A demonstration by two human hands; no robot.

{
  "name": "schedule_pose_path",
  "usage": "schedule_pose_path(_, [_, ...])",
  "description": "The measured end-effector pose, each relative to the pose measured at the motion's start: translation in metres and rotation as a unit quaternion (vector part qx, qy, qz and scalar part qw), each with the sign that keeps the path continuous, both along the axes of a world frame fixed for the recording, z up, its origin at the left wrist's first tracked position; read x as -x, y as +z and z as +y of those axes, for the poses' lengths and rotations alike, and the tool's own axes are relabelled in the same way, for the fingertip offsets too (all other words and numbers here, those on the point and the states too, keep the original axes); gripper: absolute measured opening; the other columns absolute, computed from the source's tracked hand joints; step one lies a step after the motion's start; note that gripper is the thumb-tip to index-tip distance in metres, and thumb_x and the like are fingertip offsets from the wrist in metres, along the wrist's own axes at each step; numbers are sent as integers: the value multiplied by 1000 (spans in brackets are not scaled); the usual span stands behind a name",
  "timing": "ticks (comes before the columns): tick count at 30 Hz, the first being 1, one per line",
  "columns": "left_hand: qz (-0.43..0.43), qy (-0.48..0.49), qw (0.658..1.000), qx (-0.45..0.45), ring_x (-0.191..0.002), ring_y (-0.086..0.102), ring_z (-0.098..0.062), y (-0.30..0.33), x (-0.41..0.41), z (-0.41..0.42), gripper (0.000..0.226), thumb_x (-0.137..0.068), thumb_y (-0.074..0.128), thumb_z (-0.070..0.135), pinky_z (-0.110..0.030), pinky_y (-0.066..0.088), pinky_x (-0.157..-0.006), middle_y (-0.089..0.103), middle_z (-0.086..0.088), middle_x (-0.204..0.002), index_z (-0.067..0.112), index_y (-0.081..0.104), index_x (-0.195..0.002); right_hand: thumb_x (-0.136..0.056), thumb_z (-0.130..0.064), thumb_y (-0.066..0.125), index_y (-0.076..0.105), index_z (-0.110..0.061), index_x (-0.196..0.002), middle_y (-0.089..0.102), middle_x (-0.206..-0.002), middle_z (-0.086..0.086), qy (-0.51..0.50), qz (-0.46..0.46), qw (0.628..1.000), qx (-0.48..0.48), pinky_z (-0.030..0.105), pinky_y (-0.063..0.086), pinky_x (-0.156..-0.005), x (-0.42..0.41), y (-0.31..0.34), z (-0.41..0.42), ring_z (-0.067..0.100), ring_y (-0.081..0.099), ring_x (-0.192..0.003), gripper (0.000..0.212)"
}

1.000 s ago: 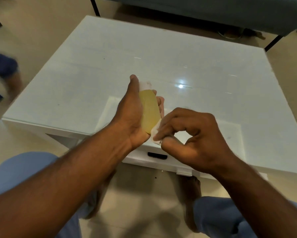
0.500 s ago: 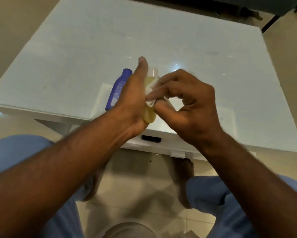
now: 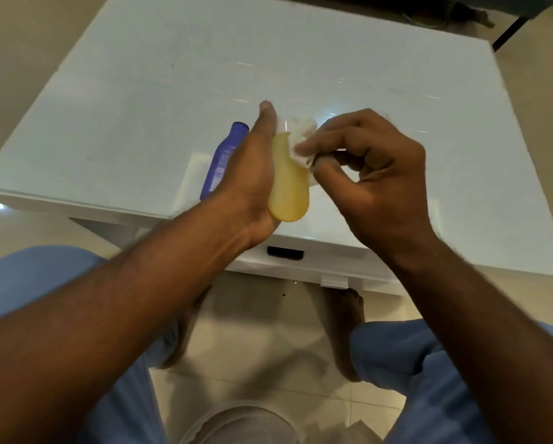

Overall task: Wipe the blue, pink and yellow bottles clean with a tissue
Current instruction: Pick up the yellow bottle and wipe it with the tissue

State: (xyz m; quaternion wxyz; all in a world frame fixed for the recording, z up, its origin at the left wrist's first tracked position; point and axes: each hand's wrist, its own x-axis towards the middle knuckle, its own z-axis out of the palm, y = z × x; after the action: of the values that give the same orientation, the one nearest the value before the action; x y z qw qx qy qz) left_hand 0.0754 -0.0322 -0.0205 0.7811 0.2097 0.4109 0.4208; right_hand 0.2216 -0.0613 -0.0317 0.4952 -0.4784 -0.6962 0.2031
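Observation:
My left hand (image 3: 252, 174) holds the yellow bottle (image 3: 288, 187) above the table's near edge, its white cap pointing away from me. My right hand (image 3: 374, 174) pinches a crumpled white tissue (image 3: 300, 139) and presses it against the bottle's upper part near the cap. The blue bottle (image 3: 224, 155) lies on its side on the table, partly hidden behind my left hand. No pink bottle shows in this view.
The white glass-topped table (image 3: 140, 107) has a drawer with a dark handle (image 3: 284, 252) at its near edge. My knees in blue trousers and my bare feet are below it on the tiled floor. A dark sofa frame stands beyond the table.
The tissue has travelled from the bottle's base up towards its cap. The camera has tilted down, bringing the blue bottle into view beside my left hand.

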Motion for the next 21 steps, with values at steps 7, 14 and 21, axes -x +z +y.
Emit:
schedule_pose_path(7, [-51, 100, 992, 57, -83, 55, -19, -7, 10, 12, 52, -97, 36, 62, -37, 49, -86, 51, -3, -86, 14, 54, -103, -79, 6, 75, 85, -8, -86, 75, -88, -1, 102, -37, 993, 53, 23, 58, -76, 10, -5, -11, 14, 72, -84, 19])
schedule_pose_path(14, [-15, 59, 998, 21, -109, 68, -28, -6, -1, 8, 60, -100, 30, 58, -41, 57, -89, 67, -10, -127, 15, 55, -134, -87, 10, 64, 80, -13, -95, 77, -96, 6, -10, 111, 991, 70, 26, 59, -81, -1, 4, 5, 14, 76, -93, 29])
schedule_pose_path(21, [-95, 116, 988, 48, -74, 61, -17, -7, 8, 11, 50, -101, 30, 56, -33, 54, -75, 62, 1, -82, 16, 60, -95, -85, 11, 63, 82, -6, -92, 76, -92, 2, 31, 147, 980, 128, 24, 56, -73, 12, -5, -3, 15, 73, -85, 26])
